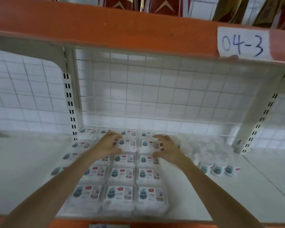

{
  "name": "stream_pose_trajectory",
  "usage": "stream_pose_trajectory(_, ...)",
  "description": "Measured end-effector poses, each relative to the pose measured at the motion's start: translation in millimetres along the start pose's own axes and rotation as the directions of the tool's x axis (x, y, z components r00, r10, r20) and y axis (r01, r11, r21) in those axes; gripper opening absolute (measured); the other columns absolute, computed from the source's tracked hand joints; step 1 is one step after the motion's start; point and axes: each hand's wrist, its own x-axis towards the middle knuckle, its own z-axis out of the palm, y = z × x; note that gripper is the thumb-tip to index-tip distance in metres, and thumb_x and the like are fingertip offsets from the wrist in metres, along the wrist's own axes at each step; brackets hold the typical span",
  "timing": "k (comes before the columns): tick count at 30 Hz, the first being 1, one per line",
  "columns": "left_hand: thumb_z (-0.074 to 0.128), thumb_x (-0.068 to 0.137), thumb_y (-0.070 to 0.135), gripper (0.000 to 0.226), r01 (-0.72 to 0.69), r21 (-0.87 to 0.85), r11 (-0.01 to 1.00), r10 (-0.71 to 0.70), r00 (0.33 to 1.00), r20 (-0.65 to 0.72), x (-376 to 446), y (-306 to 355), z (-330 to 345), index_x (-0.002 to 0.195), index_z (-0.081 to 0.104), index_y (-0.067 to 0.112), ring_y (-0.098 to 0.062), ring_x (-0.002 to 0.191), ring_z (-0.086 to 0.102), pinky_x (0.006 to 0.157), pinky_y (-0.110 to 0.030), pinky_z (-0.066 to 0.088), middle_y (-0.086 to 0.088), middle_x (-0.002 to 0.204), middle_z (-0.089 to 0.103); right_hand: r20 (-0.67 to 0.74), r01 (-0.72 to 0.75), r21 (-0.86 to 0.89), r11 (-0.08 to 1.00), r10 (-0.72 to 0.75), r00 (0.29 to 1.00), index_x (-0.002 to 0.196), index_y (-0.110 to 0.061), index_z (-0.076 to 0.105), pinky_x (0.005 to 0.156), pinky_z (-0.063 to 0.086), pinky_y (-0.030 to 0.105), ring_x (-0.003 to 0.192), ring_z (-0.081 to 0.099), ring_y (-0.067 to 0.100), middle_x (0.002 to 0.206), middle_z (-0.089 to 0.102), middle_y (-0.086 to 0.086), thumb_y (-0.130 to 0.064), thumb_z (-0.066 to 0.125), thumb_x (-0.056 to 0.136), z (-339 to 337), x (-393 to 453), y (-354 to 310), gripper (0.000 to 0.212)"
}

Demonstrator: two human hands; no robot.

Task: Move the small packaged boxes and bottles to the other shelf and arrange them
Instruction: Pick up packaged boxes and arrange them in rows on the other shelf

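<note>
Shelf: white shelf board (pixel 237 195) w/ orange front edge, wire-grid back panel (pixel 155 89).
Packs: small clear packaged boxes (pixel 120 176) w/ blue-and-red labels, laid flat in a grid on the shelf. 3 full cols clear to see, approx 5–6 rows deep; 1 more col on the left partly hidden under the forearm, so exact total can't be counted.
Loose packs: 3 more packs (pixel 220 170) in a short row, apart from the grid, right side.
Left hand (pixel 107 145): fingers curled over the left side of a pack in the 2nd row from the back (pixel 127 144), gripping it.
Right hand (pixel 166 148): fingers curled over the right edge of the neighbouring pack (pixel 148 145), same row, gripping it.
Tag: 1 paper label (pixel 243 43) reading "04-3" on the orange beam (pixel 105 25) above.
Bottles: can't tell, blurry.
</note>
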Motion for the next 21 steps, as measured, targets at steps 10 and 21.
stream_pose_trajectory(10, 0.072, 0.075, 0.001, 0.059, 0.092, -0.147, 0.985, -0.11, 0.987, -0.12, 0, -4, 14, 0.127, 0.045, 0.003, -0.021, 0.121, 0.045, 0.097, -0.019, 0.035, -0.006, 0.124, 0.041, 0.034, -0.038, 0.305, 0.951, 0.029, 0.999, 0.125, -0.021, 0.046, 0.065, 0.046, 0.009, 0.098, 0.052, 0.008, 0.122, 0.048, -0.003, -0.008, 0.073, 0.077, -2, 1, 10, 0.058)
stream_pose_trajectory(21, 0.073, 0.076, 0.008, 0.059, 0.085, -0.076, 0.993, -0.093, 0.989, -0.115, 0, -5, 14, 0.128, 0.045, 0.009, -0.017, 0.118, 0.045, 0.098, -0.021, 0.036, -0.007, 0.131, 0.043, 0.023, -0.065, 0.38, 0.923, 0.061, 0.998, 0.138, -0.004, 0.038, 0.057, 0.043, -0.001, 0.104, 0.044, 0.012, 0.133, 0.047, 0.012, 0.008, 0.067, 0.078, 3, -4, 5, 0.068)
